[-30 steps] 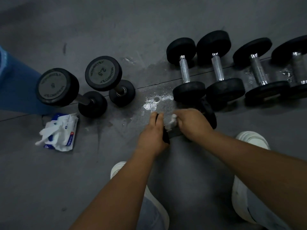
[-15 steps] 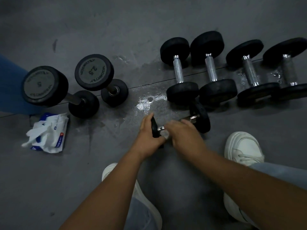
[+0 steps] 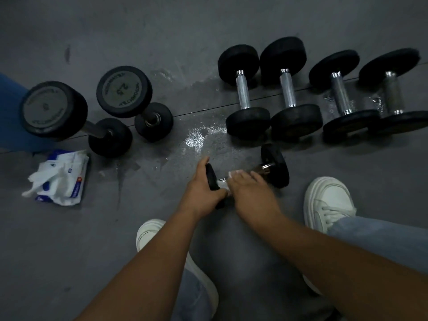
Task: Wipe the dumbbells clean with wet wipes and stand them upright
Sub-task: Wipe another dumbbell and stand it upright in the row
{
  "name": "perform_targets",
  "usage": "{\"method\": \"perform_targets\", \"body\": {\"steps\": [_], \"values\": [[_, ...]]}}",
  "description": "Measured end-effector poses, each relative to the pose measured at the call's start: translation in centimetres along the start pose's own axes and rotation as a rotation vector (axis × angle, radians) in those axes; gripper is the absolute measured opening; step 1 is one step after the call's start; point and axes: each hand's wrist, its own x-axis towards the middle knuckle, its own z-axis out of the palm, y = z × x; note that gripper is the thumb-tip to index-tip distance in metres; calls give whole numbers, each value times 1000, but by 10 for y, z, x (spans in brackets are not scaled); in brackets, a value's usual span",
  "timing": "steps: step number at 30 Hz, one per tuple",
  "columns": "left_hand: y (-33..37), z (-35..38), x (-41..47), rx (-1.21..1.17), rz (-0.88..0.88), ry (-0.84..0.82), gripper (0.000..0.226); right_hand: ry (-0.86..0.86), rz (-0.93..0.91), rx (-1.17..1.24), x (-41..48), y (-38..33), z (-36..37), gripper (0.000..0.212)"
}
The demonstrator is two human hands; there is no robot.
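Under right hand (image 3: 249,189), wipe (image 3: 233,174) mostly hidden

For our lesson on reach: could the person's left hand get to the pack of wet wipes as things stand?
Probably yes, once freed: the left hand grips the near end of the small dumbbell, and only floor lies between it and the pack of wet wipes.

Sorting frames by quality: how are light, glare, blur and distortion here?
Head view: dim, the black plates losing detail; glare on the wet patch and a lying dumbbell's chrome handle; softness at the right hand, holding a wipe on the small dumbbell that the left hand grips; wide-angle stretch at the forearms.
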Motion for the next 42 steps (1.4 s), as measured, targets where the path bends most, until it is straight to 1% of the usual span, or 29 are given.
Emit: {"method": "perform_targets", "body": {"steps": [1, 2, 3, 5, 8, 9, 10, 12, 13, 15, 17, 19, 21, 23, 25, 27, 30, 32, 33, 35, 36, 37, 39, 42], "values": [[-1, 1, -1, 0, -9, 6, 105, 8, -13, 24, 2, 4, -3, 49], [-1, 2, -1, -10, -26, 17, 106, 35, 9, 39, 5, 12, -5, 46], [-1, 2, 0, -38, -48, 30, 106, 70, 52, 26, 7, 18, -6, 48], [0, 3, 2, -131, -127, 24, 104, 72, 85, 10, 3, 19, -4, 51], [1, 8, -4, -291, -272, -55, 102, 0, -104, 131, -9, 6, -1, 32], [3, 10, -6, -327, -304, -75, 100, 30, -103, 177, -9, 7, -3, 32], [5, 11, -7, -387, -332, -83, 97, 84, -63, 222, -6, 13, -5, 37], [8, 15, -4, -537, -389, -65, 96, 121, 0, 203, -3, 22, -9, 48], [9, 17, -3, -582, -400, -45, 96, 120, -2, 141, -1, 23, -6, 51], [7, 22, -4, -598, -361, 2, 96, 37, -33, 95, 0, 18, -5, 51], [9, 22, -9, -575, -289, 60, 98, -4, 22, 213, 3, 16, -16, 41], [20, 17, -10, -495, -196, 105, 96, 60, 127, 336, 10, 19, -39, 27], [38, 7, -13, -396, -110, 155, 92, 226, 149, 370, 19, 23, -65, 25], [55, -3, -14, -225, 11, 220, 90, 357, 134, 343, 27, 26, -91, 24], [73, -12, -18, 18, 117, 266, 90, 416, 140, 271, 30, 32, -113, 18], [89, -19, -28, 275, 117, 276, 93, 459, 125, 222, 29, 40, -127, 16], [101, -30, -43, 568, 104, 326, 96, 473, 54, 176, 23, 48, -133, 4], [103, -36, -48, 722, 113, 337, 96, 443, -2, 131, 16, 51, -130, 9], [101, -38, -49, 796, 115, 331, 96, 434, -24, 70, 12, 51, -125, 17], [92, -36, -49, 923, 125, 320, 96, 405, -18, -28, 4, 51, -113, 47], [86, -33, -49, 966, 131, 315, 95, 379, -9, -51, 0, 50, -107, 59], [80, -31, -49, 995, 137, 306, 95, 356, -1, -69, -4, 49, -103, 65], [73, -28, -50, 1018, 134, 266, 96, 296, 6, -85, -9, 50, -92, 67], [73, -29, -56, 999, 118, 202, 100, 234, 23, -101, -16, 49, -81, 59]]}}
